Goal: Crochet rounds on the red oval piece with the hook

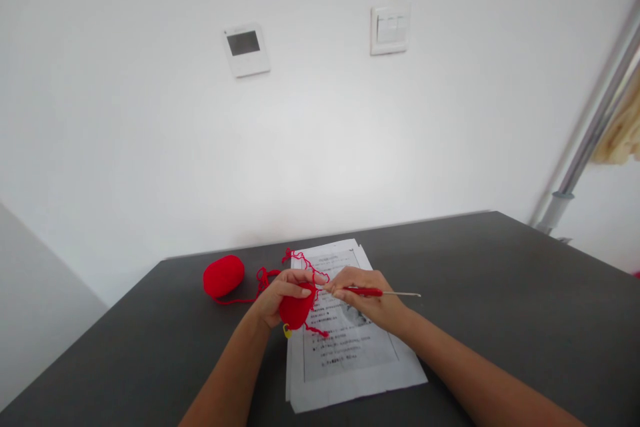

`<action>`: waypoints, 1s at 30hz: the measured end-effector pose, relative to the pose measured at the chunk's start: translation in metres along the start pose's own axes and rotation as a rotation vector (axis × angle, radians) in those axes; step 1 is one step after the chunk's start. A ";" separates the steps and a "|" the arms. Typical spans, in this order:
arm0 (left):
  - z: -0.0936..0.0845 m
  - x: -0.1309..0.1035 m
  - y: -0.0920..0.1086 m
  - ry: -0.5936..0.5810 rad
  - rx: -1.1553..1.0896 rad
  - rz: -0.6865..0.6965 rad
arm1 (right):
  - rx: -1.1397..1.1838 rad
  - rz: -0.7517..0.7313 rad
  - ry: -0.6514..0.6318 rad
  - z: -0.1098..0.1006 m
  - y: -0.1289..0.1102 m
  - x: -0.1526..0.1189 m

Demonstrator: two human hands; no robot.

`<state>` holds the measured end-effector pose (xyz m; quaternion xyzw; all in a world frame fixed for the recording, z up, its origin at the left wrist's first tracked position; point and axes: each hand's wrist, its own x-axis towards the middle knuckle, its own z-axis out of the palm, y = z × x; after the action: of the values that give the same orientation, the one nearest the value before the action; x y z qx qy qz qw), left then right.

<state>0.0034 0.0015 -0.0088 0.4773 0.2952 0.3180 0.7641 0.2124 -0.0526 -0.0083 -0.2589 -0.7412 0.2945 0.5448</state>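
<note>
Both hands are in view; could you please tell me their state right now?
Left hand: closed, pinching the red crochet piece.
Right hand: closed, holding the red-handled hook.

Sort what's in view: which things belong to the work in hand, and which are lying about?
In use:
red yarn piece, in the left hand
red-handled tool, in the right hand
red yarn ball
yellow clip on the piece
printed sheets underneath, probably

Just there:
wall panel
wall switch
pale cloth
</note>
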 end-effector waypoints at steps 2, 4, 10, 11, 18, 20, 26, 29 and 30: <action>0.001 -0.001 0.001 0.009 0.011 0.000 | 0.045 0.038 -0.012 -0.001 -0.001 0.001; 0.002 -0.002 0.002 0.024 0.030 0.000 | 0.105 0.118 -0.014 -0.002 -0.002 0.002; 0.009 -0.001 0.000 0.057 0.102 0.020 | 0.256 0.270 0.027 0.005 0.000 0.003; 0.010 -0.001 0.000 0.050 0.109 0.017 | 0.230 0.250 0.039 0.006 0.002 0.003; 0.017 0.002 -0.002 0.024 0.098 0.031 | -0.095 -0.043 0.034 0.004 0.009 -0.002; 0.018 0.002 -0.003 0.045 0.098 0.028 | -0.170 -0.124 -0.009 0.001 0.010 -0.001; 0.027 0.002 0.000 0.039 0.177 0.052 | -0.193 -0.173 -0.044 -0.001 0.013 0.001; 0.030 0.002 0.000 0.092 0.190 0.076 | -0.192 -0.076 -0.008 -0.001 0.015 0.000; 0.030 0.003 -0.001 0.114 0.189 0.090 | -0.202 -0.041 0.006 -0.002 0.015 -0.001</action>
<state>0.0280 -0.0128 0.0014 0.5410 0.3453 0.3494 0.6827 0.2151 -0.0421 -0.0193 -0.2983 -0.7707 0.2062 0.5240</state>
